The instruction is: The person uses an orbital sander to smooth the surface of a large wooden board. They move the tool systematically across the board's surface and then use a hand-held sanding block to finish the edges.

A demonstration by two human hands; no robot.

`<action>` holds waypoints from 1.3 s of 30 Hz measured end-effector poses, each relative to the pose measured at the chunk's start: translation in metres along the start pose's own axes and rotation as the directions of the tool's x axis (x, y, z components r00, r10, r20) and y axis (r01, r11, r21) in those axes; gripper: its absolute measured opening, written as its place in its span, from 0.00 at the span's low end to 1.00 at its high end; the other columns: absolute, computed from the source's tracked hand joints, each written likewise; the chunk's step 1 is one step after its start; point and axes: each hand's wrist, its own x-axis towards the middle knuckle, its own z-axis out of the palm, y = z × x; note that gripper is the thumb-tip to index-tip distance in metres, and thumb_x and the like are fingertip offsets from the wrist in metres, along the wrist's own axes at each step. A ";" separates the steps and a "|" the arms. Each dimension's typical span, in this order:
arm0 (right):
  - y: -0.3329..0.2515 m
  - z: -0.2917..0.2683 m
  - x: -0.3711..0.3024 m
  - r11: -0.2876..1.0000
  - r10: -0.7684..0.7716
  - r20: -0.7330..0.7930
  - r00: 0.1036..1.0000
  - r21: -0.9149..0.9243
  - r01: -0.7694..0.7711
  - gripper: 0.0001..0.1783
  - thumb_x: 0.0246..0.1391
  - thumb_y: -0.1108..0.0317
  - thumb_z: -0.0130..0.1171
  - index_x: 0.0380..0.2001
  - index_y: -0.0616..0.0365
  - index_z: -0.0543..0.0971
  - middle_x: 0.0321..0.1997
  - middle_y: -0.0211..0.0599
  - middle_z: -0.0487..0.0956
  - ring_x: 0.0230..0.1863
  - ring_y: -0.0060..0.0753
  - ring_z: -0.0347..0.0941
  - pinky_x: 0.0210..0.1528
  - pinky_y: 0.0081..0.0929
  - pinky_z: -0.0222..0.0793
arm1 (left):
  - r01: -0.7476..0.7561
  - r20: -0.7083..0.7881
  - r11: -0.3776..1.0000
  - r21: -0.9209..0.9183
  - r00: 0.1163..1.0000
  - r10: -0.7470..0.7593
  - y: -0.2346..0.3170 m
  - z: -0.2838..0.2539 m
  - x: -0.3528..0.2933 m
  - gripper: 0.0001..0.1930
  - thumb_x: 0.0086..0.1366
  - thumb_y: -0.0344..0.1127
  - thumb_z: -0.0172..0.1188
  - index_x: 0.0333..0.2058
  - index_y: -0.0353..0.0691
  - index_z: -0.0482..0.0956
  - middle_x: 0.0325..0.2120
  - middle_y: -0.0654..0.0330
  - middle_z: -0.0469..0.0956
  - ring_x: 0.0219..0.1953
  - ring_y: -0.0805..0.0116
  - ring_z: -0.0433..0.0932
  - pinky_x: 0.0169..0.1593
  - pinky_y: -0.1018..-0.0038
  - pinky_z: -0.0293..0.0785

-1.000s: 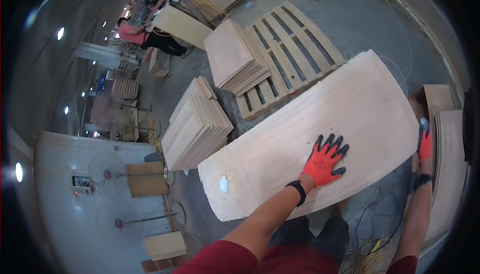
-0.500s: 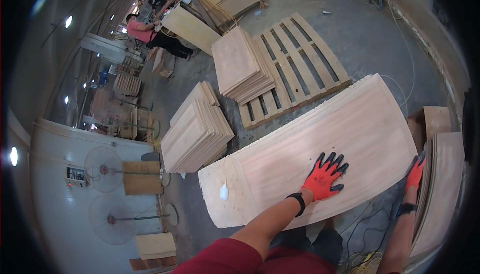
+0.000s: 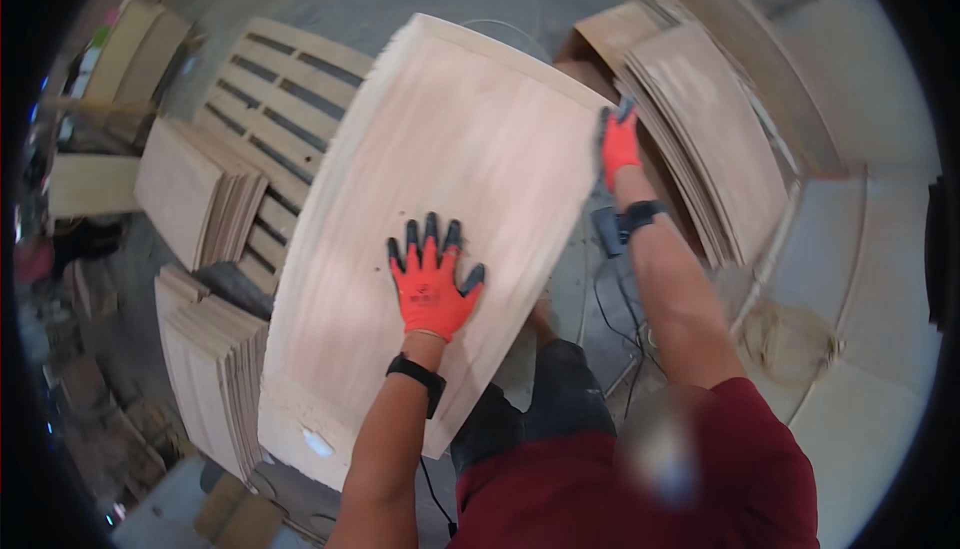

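A large pale wooden panel (image 3: 480, 139) with a ragged left edge lies in front of me, above the floor. Flat on its middle rests my left hand (image 3: 435, 289), in a red glove with black fingertips, fingers spread. My right hand (image 3: 620, 144), gloved the same way, is at the panel's far right corner. Its thumb is on the panel side and its fingers are along the outer edge, closed on it; they are slightly blurred. A small white object (image 3: 318, 442) lies on the panel's near left end, beside my left forearm.
Left of the panel are two stacks of boards, one farther (image 3: 180, 189) and one nearer (image 3: 205, 369), and a slatted wooden pallet (image 3: 285, 79). More boards (image 3: 700, 129) lean near the wall at right. Dark cables (image 3: 625, 319) and a grey-blue boxy object (image 3: 607, 232) are below my right wrist.
My view has swung to the right, so the panel and stacks appear farther left. My left hand stays spread on the panel, and my right hand stays at its far right corner.
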 end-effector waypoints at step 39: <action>-0.025 -0.002 -0.057 0.982 -0.010 -0.075 0.997 -0.189 -0.004 0.35 0.68 0.56 0.52 0.70 0.63 0.57 0.64 0.62 0.72 0.66 0.61 0.69 0.66 0.44 0.65 | -0.110 0.148 0.993 0.037 0.984 0.103 -0.077 -0.014 -0.090 0.23 0.51 0.52 0.70 0.41 0.42 0.84 0.52 0.49 0.73 0.59 0.43 0.68 0.69 0.42 0.52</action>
